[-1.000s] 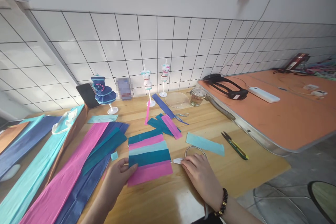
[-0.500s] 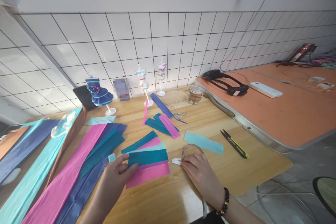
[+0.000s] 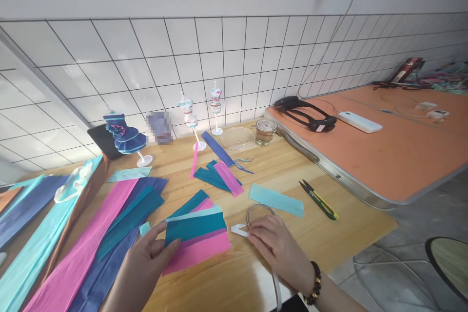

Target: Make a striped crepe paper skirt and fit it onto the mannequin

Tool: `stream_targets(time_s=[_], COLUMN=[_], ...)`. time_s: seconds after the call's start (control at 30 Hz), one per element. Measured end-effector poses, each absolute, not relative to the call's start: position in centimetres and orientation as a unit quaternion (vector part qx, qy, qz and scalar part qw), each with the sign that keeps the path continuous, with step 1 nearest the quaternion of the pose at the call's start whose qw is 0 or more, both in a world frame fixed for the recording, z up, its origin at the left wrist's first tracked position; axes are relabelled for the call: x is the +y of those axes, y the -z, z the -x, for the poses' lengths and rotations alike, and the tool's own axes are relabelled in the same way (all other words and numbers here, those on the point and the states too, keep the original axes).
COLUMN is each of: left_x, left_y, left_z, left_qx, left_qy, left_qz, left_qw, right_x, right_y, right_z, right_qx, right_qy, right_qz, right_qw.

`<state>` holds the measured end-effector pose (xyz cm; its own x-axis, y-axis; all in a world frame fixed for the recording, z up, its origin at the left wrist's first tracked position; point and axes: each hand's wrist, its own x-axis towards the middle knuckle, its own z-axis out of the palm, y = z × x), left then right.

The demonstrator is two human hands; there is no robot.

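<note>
My left hand (image 3: 148,256) pinches the left edge of layered fabric strips (image 3: 195,227). A teal piece lies over a pink one, with light aqua along the top edge. More teal and pink fabric fans out just behind. My right hand (image 3: 280,246) has its fingers closed on a narrow white strip (image 3: 239,229), whose looped end sticks out to the left. Beyond those fingers a thin grey ring (image 3: 248,213) is partly covered. An aqua fabric strip (image 3: 277,200) lies farther back, and yellow-green thread snips (image 3: 320,201) rest to its right.
Long fabric strips (image 3: 78,243) cover the table's left side. Small dress forms (image 3: 189,119) stand at the back, one wearing a blue dress (image 3: 129,139). A lidded glass (image 3: 265,131) is near the orange table (image 3: 369,165), which holds a black headset (image 3: 310,114) and a white power bank (image 3: 360,121).
The view has shifted right, so everything sits farther left. My left hand keeps its hold on the layered fabric, which looks slightly tilted. The white strip's end shows a more open loop.
</note>
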<state>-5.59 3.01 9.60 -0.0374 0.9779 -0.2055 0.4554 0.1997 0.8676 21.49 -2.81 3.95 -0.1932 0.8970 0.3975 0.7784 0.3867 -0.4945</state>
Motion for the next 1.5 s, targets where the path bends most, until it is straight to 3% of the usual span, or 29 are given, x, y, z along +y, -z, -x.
stream_targets(time_s=[0.3, 0.63, 0.73, 0.8, 0.9, 1.03, 1.23, 1.5], left_x=[2.9, 3.7, 3.6, 3.6, 3.8, 4.0, 5.1, 7.4], left_y=[-9.4, -8.5, -8.8, -9.0, -9.3, -9.9, -11.6, -13.5], left_z=[5.8, 6.6, 6.5, 6.3, 6.1, 5.6, 4.3, 2.4], left_qx=[0.659, 0.64, 0.632, 0.621, 0.612, 0.599, 0.573, 0.571], left_qy=[-0.319, -0.312, -0.317, -0.327, -0.326, -0.335, -0.333, -0.311], left_qz=[-0.55, -0.537, -0.52, -0.505, -0.507, -0.503, -0.465, -0.439], left_qw=[0.4, 0.452, 0.48, 0.502, 0.511, 0.525, 0.587, 0.62], right_x=[-2.2, -4.2, -5.0, -5.9, -6.9, -7.1, -6.9, -5.5], right_y=[-2.2, -2.3, -4.1, -5.6, -7.3, -7.2, -4.3, -4.0], right_z=[-32.3, -35.3, -32.6, -29.1, -23.1, -17.6, -15.1, -14.6], right_qx=[-0.616, -0.544, -0.551, -0.507, -0.377, -0.192, -0.015, 0.062], right_qy=[0.104, 0.046, -0.055, -0.29, -0.563, -0.761, -0.828, -0.84], right_qz=[0.753, 0.818, 0.797, 0.737, 0.643, 0.518, 0.415, 0.389], right_qw=[0.205, 0.183, 0.243, 0.339, 0.357, 0.341, 0.377, 0.372])
